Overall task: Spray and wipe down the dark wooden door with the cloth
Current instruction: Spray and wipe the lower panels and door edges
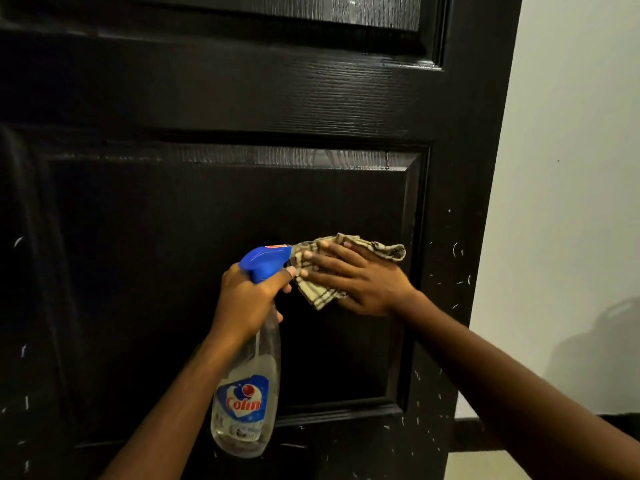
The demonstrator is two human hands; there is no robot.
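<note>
The dark wooden door [214, 98] fills most of the view, with a recessed lower panel in front of me. My left hand [247, 299] grips the neck of a clear spray bottle [247, 400] with a blue trigger head and a "Colin" label; its nozzle points right, toward the cloth. My right hand [360, 277] lies flat, fingers spread, pressing a beige checked cloth [317, 296] against the right part of the lower panel. The cloth is bunched, partly hidden under my fingers.
A pale wall [568, 168] stands right of the door's edge, with a dark skirting strip [485, 431] along its foot and light floor below. Small white flecks dot the door's right stile and lower left area.
</note>
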